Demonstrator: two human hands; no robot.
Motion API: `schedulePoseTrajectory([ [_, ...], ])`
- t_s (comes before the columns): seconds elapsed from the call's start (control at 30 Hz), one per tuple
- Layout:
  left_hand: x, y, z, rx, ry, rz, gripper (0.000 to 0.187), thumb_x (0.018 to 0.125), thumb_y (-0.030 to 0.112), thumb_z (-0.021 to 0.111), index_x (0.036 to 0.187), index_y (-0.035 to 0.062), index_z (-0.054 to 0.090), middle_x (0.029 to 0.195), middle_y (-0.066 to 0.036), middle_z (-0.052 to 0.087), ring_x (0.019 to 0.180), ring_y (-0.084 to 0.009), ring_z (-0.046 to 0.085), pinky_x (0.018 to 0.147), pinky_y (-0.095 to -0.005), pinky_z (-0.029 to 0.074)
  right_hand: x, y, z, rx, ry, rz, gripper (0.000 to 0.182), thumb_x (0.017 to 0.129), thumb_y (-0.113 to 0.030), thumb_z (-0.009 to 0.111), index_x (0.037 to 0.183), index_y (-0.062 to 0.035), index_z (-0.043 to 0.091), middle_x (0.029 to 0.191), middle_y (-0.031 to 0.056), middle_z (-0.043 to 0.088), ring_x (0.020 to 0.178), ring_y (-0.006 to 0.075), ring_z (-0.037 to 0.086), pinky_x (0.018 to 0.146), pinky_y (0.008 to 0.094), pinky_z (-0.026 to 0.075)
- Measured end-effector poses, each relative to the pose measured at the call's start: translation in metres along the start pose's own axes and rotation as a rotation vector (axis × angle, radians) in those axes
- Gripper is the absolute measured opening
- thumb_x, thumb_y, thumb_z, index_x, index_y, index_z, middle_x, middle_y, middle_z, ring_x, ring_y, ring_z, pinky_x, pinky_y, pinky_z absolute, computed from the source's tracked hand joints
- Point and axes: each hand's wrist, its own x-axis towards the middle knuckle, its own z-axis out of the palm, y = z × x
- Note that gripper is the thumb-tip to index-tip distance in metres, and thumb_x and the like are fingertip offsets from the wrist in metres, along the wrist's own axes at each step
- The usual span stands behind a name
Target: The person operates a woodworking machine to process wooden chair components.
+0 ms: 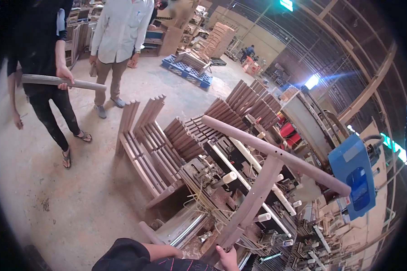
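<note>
My right hand [227, 258] is at the bottom of the view, its thumb pressed on a brown wooden furniture frame [257, 198] and its fingers wrapped round the edge. The frame is tilted up in front of me: a flat rail meets a long round bar [276, 151] in a T, with small holes near the joint. My left forearm reaches in from the dark sleeve at the lower left; the left hand itself is hidden. A round wooden end [150, 232] shows just beyond that forearm.
Beneath the frame stands a machine with white rollers [229, 177] and rails. Stacked wooden frames [144, 149] stand left of it, a blue machine housing [355, 174] right. One person holds a wooden bar [83, 84]; another person [122, 40] stands nearby. A blue pallet [185, 72] lies behind.
</note>
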Motion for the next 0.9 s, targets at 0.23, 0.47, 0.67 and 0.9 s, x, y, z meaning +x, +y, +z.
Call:
schedulePoseTrajectory([
  [0.23, -0.108, 0.063, -0.02, -0.089, 0.426, -0.702, 0.037, 0.082, 0.033, 0.064, 0.106, 0.0082, 0.074, 0.109, -0.016, 0.072, 0.099, -0.0346, 0.069, 0.083, -0.0482, 0.055, -0.024, 0.033, 0.056, 0.039, -0.137, -0.339, 0.047, 0.084, -0.024, 0.08, 0.118, 0.0026, 0.062, 0.102, 0.0132, 0.072, 0.094, 0.0218, 0.069, 0.086, 0.037, 0.053],
  [0.47, -0.256, 0.014, 0.058, -0.858, 2.081, -0.819, 0.035, 0.098, 0.035, 0.054, 0.107, 0.0023, 0.063, 0.106, -0.019, 0.068, 0.102, -0.0295, 0.064, 0.09, -0.0414, 0.049, -0.101, 0.069, 0.078, -0.243, -0.156, -0.328, 0.041, 0.08, -0.023, 0.082, 0.11, 0.0004, 0.065, 0.096, 0.0113, 0.072, 0.092, 0.0158, 0.066, 0.082, 0.0338, 0.052],
  [0.67, -0.422, 0.091, 0.121, -0.777, 2.462, -0.381, 0.039, 0.1, 0.036, 0.054, 0.121, 0.0033, 0.054, 0.117, -0.008, 0.057, 0.116, -0.0193, 0.052, 0.099, -0.0342, 0.041, -0.096, 0.167, 0.115, -0.493, -0.382, -0.528, 0.052, 0.079, -0.01, 0.077, 0.129, -0.009, 0.061, 0.106, 0.0161, 0.07, 0.099, 0.0227, 0.065, 0.085, 0.0338, 0.052],
  [0.9, -0.498, 0.167, 0.105, -0.583, 2.159, -0.262, 0.049, 0.087, 0.02, 0.073, 0.127, 0.0061, 0.05, 0.117, -0.005, 0.058, 0.111, -0.0167, 0.055, 0.096, -0.0343, 0.044, -0.095, 0.172, 0.173, -0.566, -0.635, -0.557, 0.048, 0.08, -0.019, 0.076, 0.125, -0.0084, 0.062, 0.104, 0.0157, 0.071, 0.098, 0.024, 0.066, 0.086, 0.0347, 0.052],
])
